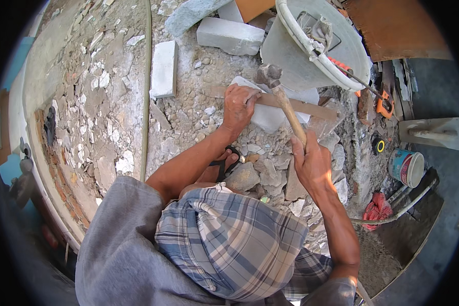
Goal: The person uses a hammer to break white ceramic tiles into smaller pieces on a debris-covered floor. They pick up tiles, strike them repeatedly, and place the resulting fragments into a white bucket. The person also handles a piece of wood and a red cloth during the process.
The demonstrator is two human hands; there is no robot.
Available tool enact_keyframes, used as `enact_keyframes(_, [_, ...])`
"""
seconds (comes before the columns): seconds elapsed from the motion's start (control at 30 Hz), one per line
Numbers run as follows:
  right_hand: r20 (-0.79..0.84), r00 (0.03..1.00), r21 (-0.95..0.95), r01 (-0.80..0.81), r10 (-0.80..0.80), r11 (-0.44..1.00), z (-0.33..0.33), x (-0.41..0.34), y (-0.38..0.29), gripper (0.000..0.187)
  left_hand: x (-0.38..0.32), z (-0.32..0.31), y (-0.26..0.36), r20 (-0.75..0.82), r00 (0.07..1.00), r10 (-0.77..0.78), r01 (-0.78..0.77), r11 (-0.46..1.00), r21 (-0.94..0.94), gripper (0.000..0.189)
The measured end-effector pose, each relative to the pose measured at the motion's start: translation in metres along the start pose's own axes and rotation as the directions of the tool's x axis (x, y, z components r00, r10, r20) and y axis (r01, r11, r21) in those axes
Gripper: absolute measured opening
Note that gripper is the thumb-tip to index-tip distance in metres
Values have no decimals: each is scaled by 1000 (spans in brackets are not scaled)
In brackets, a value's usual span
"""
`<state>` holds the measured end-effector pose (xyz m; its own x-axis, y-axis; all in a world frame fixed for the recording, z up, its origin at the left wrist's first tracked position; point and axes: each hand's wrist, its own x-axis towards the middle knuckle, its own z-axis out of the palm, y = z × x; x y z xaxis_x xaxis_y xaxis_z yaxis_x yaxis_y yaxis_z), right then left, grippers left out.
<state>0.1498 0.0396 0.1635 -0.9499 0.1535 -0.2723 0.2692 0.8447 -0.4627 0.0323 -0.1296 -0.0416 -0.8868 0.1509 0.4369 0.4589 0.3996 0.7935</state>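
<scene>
My right hand [311, 160] grips the wooden handle of a hammer [288, 111], its worn metal head raised and tilted to the left. Ahead of it, my left hand [240, 109] is closed over a flat wooden strip [304, 106] that runs crosswise beneath it. Under the strip lies a pale lightweight block [268, 119], partly hidden by the strip, the hammer and my left hand. From above, the hammer head overlaps the far edge of this block; whether it touches anything I cannot tell.
Beyond my hands stand a large whitish plastic tub [290, 57] and more pale blocks [229, 36]. A hose [146, 95] crosses the rubble on the left. To the right are an orange-handled tool [384, 105], a yellow-and-black roll [378, 145], a paint bucket [405, 168] and broken stones [244, 176].
</scene>
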Motion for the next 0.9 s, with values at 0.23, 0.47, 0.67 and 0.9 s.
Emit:
enact_keyframes(0.23, [72,993,-139,-84,95,987,14,8,22,33,2,2,3,-12,1000,23,-23,1000,9,10])
enact_keyframes(0.47, [1,1000,62,-27,27,998,-10,-11,13,32,18,-32,7,111,993,-33,36,999,-27,28])
enact_keyframes(0.67, [69,993,-18,-99,100,995,7,-5,19,31,37,-65,-32,521,851,74,-160,979,123,43])
enact_keyframes(0.9, [-13,992,-9,128,-128,992,12,-2,13,32,45,-72,-36,551,831,80,-132,990,55,39])
